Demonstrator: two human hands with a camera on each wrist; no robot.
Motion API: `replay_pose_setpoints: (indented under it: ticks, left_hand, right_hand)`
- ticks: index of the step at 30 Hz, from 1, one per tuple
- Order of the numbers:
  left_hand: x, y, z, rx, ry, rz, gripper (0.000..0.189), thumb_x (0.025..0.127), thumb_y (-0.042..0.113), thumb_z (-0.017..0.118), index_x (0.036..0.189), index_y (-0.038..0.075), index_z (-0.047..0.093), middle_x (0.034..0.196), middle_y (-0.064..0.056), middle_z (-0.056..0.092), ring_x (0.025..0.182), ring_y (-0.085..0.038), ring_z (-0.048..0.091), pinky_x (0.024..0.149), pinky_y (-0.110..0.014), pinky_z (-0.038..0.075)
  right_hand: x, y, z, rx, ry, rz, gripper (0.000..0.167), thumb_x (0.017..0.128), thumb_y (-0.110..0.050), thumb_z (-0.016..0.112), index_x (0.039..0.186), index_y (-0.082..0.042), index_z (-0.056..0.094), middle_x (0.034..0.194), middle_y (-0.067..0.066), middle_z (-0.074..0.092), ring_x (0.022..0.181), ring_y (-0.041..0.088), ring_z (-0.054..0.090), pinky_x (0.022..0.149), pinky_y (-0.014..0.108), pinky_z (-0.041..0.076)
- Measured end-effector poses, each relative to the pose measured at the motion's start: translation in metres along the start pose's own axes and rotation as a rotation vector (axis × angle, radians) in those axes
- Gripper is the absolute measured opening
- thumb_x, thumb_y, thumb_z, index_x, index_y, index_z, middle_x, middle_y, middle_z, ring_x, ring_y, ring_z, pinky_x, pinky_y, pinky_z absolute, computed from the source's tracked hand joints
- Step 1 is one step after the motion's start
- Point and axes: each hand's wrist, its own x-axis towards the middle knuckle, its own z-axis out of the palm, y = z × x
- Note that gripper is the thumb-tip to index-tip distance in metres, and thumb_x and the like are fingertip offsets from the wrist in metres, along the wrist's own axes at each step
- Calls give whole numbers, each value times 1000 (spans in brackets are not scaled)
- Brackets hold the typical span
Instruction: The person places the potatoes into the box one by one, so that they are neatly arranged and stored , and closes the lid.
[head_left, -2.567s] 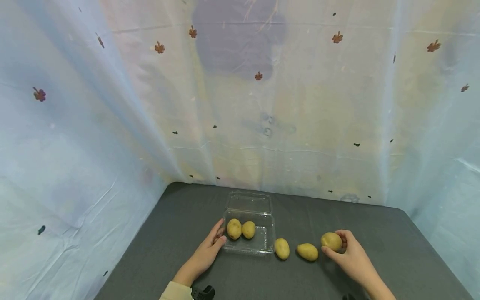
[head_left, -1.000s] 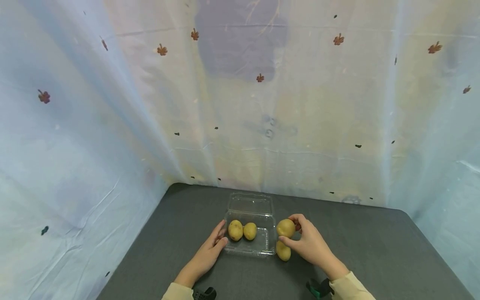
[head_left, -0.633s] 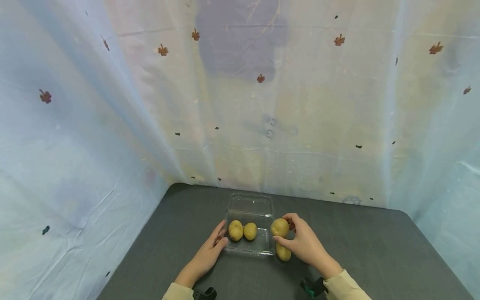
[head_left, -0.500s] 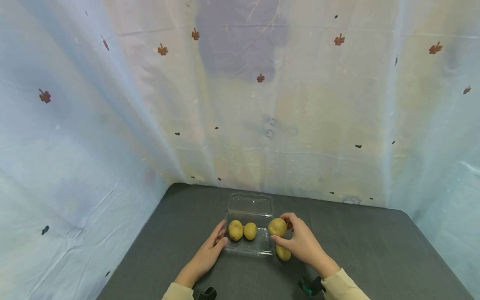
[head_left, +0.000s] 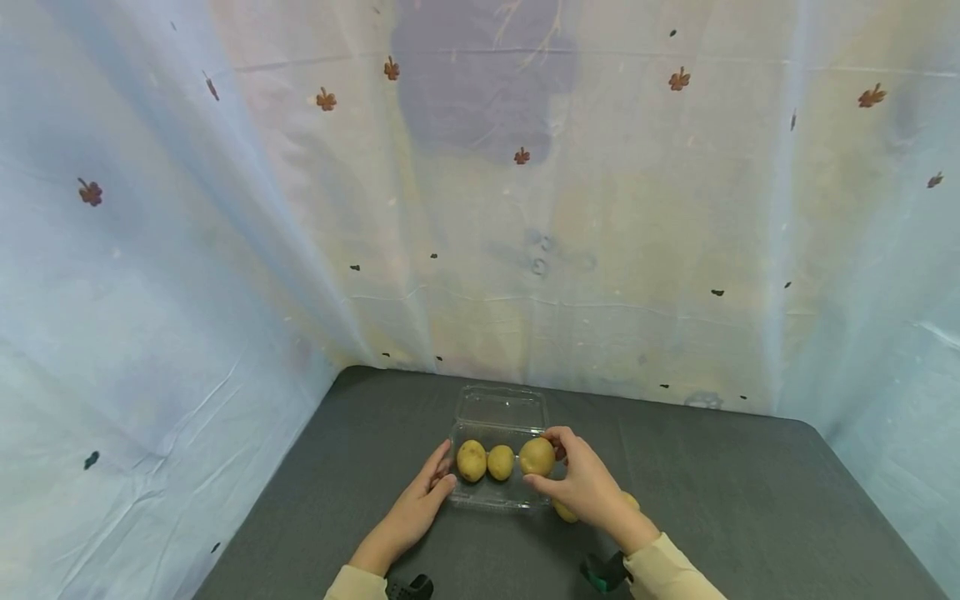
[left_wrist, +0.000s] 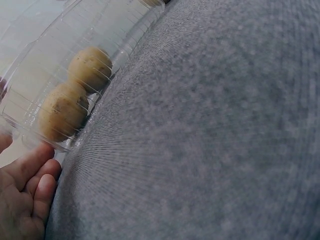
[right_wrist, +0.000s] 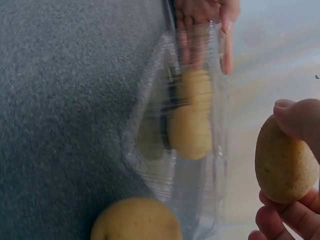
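Observation:
A clear plastic clamshell box (head_left: pixel 498 502) stands on the table with its lid raised at the back. Inside, toward its left, two potatoes sit side by side, a larger potato (head_left: pixel 471 461) and a smaller potato (head_left: pixel 500 462). My left hand (head_left: pixel 411 510) rests against the box's left wall, fingers mostly straight; the left wrist view shows the fingertips (left_wrist: pixel 46 150) at its corner. My right hand (head_left: pixel 588 487) pinches a potato (right_wrist: pixel 285 162) between thumb and fingers, over the right part of the box. Beneath that hand, partly hidden, another potato (head_left: pixel 564 510) lies beside the box.
A further potato (head_left: pixel 631 500) peeks out behind the right wrist. The dark grey table (head_left: pixel 720 492) ends at a pale hanging sheet (head_left: pixel 622 250) with leaf prints behind and at the sides. Dark straps (head_left: pixel 408 587) circle the wrists.
My right hand has carried its potato leftward from the right side of the table, past the box's right wall and over the box. The left hand has stayed at the box.

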Motion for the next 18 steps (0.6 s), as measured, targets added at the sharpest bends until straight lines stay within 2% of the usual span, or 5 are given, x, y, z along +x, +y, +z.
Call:
replay_pose_setpoints:
  ticks: [4, 9, 11, 16, 18]
  left_hand:
    - [1, -1, 0, -6, -6, -7, 61, 104, 36, 43, 157, 25, 15, 151, -18, 34, 138, -36, 32, 109, -57, 25]
    - [1, -1, -1, -17, -14, -9, 61, 104, 37, 43, 157, 26, 14, 151, -19, 33, 139, -35, 30, 110, -57, 25]
    - [-1, 5, -2, -26, -13, -11, 62, 104, 36, 44, 157, 24, 14, 151, -20, 33, 139, -36, 30, 109, -57, 24]
    - [-1, 5, -2, -37, -16, -22, 62, 104, 36, 44, 157, 24, 13, 152, -20, 32, 139, -36, 30, 109, -58, 24]
    - [1, 0, -1, -32, -18, -22, 62, 104, 37, 43, 157, 26, 13, 152, -19, 32, 139, -35, 30, 110, -57, 25]
  right_hand:
    - [3, 0, 6, -23, -15, -12, 65, 77, -51, 78, 126, -20, 51, 110, -5, 54, 100, 19, 52, 79, 39, 47]
    - [8, 1, 12, -49, -38, -21, 60, 78, -46, 79, 125, -20, 52, 110, -4, 52, 103, 23, 52, 82, 42, 47]
    - [10, 1, 15, -78, -47, -16, 58, 78, -45, 80, 124, -21, 53, 109, -4, 52, 102, 23, 50, 81, 42, 46]
    - [18, 3, 19, -198, -58, -13, 54, 76, -47, 80, 119, -23, 58, 105, -9, 54, 98, 19, 43, 78, 41, 36]
    - [20, 4, 20, -231, -61, -17, 53, 76, -47, 81, 117, -23, 59, 102, -11, 55, 97, 18, 43, 78, 41, 33]
